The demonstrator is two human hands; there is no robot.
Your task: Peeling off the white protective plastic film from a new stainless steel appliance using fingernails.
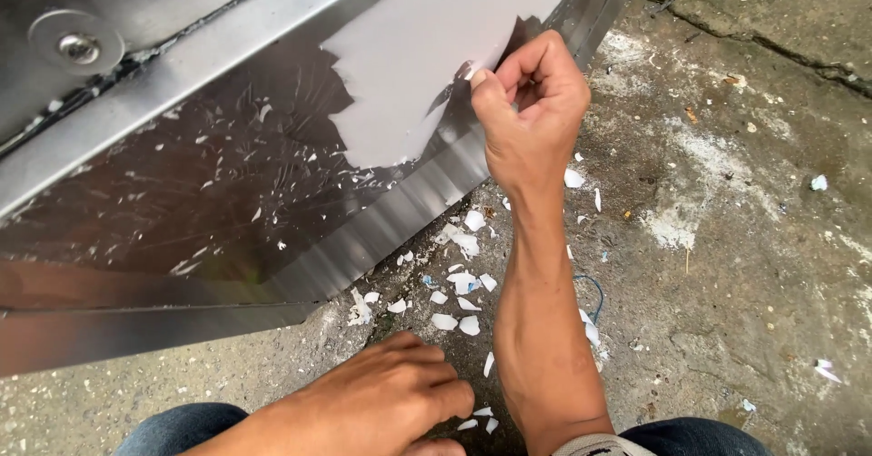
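Note:
A shiny stainless steel panel (227, 193) lies tilted across the upper left. A white protective film (427, 65) still covers its upper right part, with a ragged torn edge. My right hand (527, 102) is raised at that torn edge, fingers curled, thumb and forefinger pinching the film's edge. My left hand (381, 401) rests low near the concrete ground, fingers loosely bent, holding nothing I can see. Small torn white film scraps (459, 279) lie on the ground between my hands.
Rough concrete ground (727, 238) with cracks and white stains spreads to the right. A round bolt with a washer (77, 47) sits on a metal part at the top left. My knees in blue jeans (182, 424) show at the bottom edge.

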